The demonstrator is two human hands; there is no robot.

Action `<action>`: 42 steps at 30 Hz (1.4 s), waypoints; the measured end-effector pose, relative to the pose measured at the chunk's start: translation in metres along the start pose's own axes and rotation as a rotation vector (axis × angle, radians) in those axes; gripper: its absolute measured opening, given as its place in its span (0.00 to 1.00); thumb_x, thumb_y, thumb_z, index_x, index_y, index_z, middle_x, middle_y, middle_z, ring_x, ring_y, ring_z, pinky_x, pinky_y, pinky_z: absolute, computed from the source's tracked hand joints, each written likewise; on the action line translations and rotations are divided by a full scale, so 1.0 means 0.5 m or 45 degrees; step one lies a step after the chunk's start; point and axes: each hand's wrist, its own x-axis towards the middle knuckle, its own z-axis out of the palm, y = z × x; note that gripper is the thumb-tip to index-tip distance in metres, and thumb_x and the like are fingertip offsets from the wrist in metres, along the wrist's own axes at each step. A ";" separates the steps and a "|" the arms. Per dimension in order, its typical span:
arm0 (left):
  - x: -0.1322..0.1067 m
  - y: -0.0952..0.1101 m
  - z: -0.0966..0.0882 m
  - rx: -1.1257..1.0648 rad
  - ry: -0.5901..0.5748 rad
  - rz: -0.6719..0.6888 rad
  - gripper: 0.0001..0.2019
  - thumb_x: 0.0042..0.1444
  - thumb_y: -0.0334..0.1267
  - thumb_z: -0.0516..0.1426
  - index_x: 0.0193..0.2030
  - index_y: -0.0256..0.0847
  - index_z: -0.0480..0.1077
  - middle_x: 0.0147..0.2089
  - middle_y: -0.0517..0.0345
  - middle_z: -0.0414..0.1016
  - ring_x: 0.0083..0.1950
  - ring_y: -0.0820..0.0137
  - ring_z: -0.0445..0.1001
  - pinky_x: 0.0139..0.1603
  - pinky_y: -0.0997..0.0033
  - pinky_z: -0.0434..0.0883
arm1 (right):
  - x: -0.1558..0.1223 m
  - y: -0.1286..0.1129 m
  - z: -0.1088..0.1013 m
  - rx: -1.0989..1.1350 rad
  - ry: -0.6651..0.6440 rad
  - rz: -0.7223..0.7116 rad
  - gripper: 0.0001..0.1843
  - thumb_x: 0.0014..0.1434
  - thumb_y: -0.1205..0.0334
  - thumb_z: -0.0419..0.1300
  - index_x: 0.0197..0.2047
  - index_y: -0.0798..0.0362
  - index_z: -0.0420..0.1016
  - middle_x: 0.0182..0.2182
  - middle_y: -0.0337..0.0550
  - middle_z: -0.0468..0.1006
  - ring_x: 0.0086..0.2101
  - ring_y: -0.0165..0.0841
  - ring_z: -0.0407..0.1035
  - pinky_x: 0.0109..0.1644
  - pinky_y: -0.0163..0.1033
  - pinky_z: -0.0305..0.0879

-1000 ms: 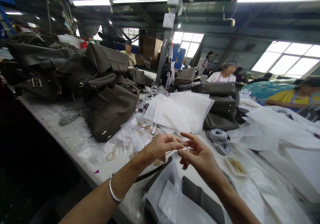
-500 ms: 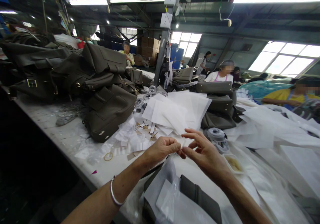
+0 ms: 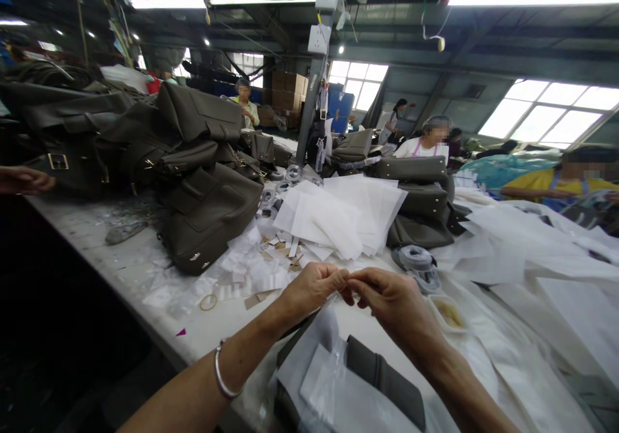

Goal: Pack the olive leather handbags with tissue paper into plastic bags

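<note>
1. Have a dark bag (image 3: pixel 399 381) just below the hands, by the near edge of the bench (image 3: pixel 207 326), partly covered by a white sheet (image 3: pixel 300 349) and topped with a smaller white piece (image 3: pixel 316 384) and clear plastic (image 3: pixel 333 359).
2. Hold left hand (image 3: pixel 314 288) and right hand (image 3: pixel 387 297) tip to tip above the bag, both pinched closed; cannot tell whether grasping anything, the fingers hiding the spot.
3. Judge the covering of this bag as partly done, with dark material bare on the right side; judge the fingertip work as unfinished.
4. Toward the middle of the bench, see white sheets (image 3: pixel 333 217) in a loose fan, seemingly unused, behind card scraps (image 3: pixel 280 247).
5. Toward the bench's left end, see heaped bags (image 3: pixel 198 110), bare of sheets on the visible faces; guess at plenty left, but cannot sort finished from unfinished.
6. Right of the fan, see stacked bags (image 3: pixel 413 197), a grey coil (image 3: pixel 418 262) and a shallow dish (image 3: pixel 452 328) with yellowish contents.
7. Beside the bench's left end, notice another person's hand (image 3: pixel 26 180), well apart from the covered bag.
</note>
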 end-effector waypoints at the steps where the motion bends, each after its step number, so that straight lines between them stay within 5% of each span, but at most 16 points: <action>1: -0.004 0.001 0.000 0.014 -0.005 -0.009 0.25 0.58 0.59 0.59 0.29 0.34 0.76 0.31 0.52 0.78 0.37 0.67 0.75 0.45 0.70 0.68 | 0.002 0.003 -0.006 -0.033 0.040 0.005 0.12 0.60 0.55 0.58 0.29 0.48 0.80 0.23 0.37 0.78 0.24 0.32 0.70 0.31 0.37 0.61; 5: -0.017 -0.003 -0.004 0.120 -0.010 -0.184 0.20 0.52 0.53 0.65 0.30 0.34 0.77 0.32 0.53 0.78 0.37 0.67 0.74 0.42 0.72 0.67 | 0.010 0.023 -0.036 -0.004 0.174 0.085 0.15 0.58 0.48 0.60 0.28 0.50 0.76 0.24 0.40 0.77 0.27 0.34 0.68 0.33 0.38 0.61; 10: -0.025 -0.019 -0.012 0.059 -0.088 -0.183 0.18 0.55 0.51 0.63 0.39 0.35 0.80 0.36 0.53 0.80 0.40 0.66 0.75 0.42 0.71 0.67 | 0.002 0.036 -0.055 0.704 -0.097 0.338 0.28 0.54 0.34 0.61 0.29 0.54 0.79 0.31 0.46 0.80 0.32 0.35 0.70 0.38 0.39 0.66; 13: -0.028 -0.030 -0.011 -0.127 -0.178 -0.147 0.19 0.54 0.42 0.65 0.52 0.38 0.76 0.42 0.52 0.79 0.41 0.68 0.75 0.45 0.71 0.67 | -0.004 0.035 -0.053 0.928 -0.044 0.448 0.29 0.48 0.32 0.65 0.33 0.54 0.81 0.36 0.47 0.81 0.36 0.36 0.71 0.44 0.42 0.67; 16: -0.030 -0.036 -0.005 -0.131 -0.172 -0.171 0.23 0.51 0.34 0.65 0.56 0.39 0.72 0.35 0.57 0.77 0.34 0.72 0.73 0.39 0.74 0.67 | -0.005 0.033 -0.052 1.100 -0.004 0.521 0.31 0.45 0.33 0.68 0.35 0.54 0.83 0.40 0.51 0.82 0.43 0.41 0.73 0.53 0.47 0.65; 21: -0.035 -0.048 0.006 0.604 0.125 0.129 0.15 0.57 0.30 0.58 0.51 0.41 0.75 0.40 0.55 0.79 0.41 0.67 0.76 0.45 0.69 0.70 | -0.004 0.027 -0.058 1.435 0.073 0.600 0.23 0.46 0.38 0.71 0.25 0.52 0.80 0.40 0.52 0.84 0.49 0.46 0.74 0.58 0.53 0.66; 26: -0.045 -0.071 0.011 1.208 0.074 0.422 0.17 0.68 0.33 0.47 0.55 0.39 0.73 0.44 0.45 0.80 0.47 0.61 0.77 0.54 0.60 0.69 | 0.000 0.033 -0.040 1.644 0.309 0.600 0.15 0.45 0.49 0.75 0.26 0.49 0.79 0.35 0.43 0.84 0.44 0.40 0.77 0.58 0.50 0.70; 30: -0.045 -0.060 0.002 1.183 0.079 0.454 0.17 0.66 0.33 0.49 0.57 0.40 0.72 0.49 0.45 0.79 0.54 0.59 0.75 0.60 0.59 0.67 | 0.004 0.040 -0.033 1.593 0.391 0.542 0.16 0.47 0.49 0.74 0.27 0.50 0.78 0.30 0.41 0.82 0.35 0.37 0.78 0.52 0.49 0.74; 32: -0.036 -0.053 -0.014 1.106 0.164 0.444 0.18 0.63 0.33 0.52 0.59 0.42 0.70 0.57 0.47 0.75 0.60 0.59 0.71 0.64 0.59 0.63 | 0.004 0.042 -0.044 1.548 0.485 0.466 0.16 0.47 0.50 0.74 0.27 0.50 0.76 0.26 0.38 0.79 0.26 0.30 0.74 0.40 0.41 0.77; 34: -0.019 -0.056 -0.036 1.067 0.264 0.301 0.19 0.61 0.32 0.52 0.58 0.43 0.69 0.58 0.49 0.74 0.61 0.61 0.70 0.64 0.62 0.63 | 0.001 0.046 -0.057 1.434 0.494 0.425 0.17 0.47 0.50 0.73 0.26 0.51 0.73 0.21 0.33 0.74 0.16 0.22 0.61 0.23 0.32 0.69; 37: 0.011 -0.086 -0.068 1.084 0.310 -0.023 0.16 0.59 0.31 0.50 0.49 0.41 0.75 0.49 0.49 0.78 0.52 0.62 0.74 0.59 0.64 0.66 | -0.003 0.059 -0.058 1.023 0.200 0.580 0.21 0.47 0.46 0.72 0.23 0.52 0.70 0.16 0.32 0.68 0.12 0.18 0.48 0.13 0.28 0.47; 42: 0.033 -0.146 -0.083 1.050 0.217 -0.259 0.11 0.53 0.30 0.53 0.36 0.39 0.78 0.37 0.49 0.80 0.43 0.59 0.77 0.51 0.63 0.69 | 0.002 0.106 -0.004 0.142 -0.160 0.654 0.12 0.48 0.54 0.67 0.21 0.52 0.74 0.15 0.37 0.74 0.12 0.23 0.57 0.13 0.28 0.47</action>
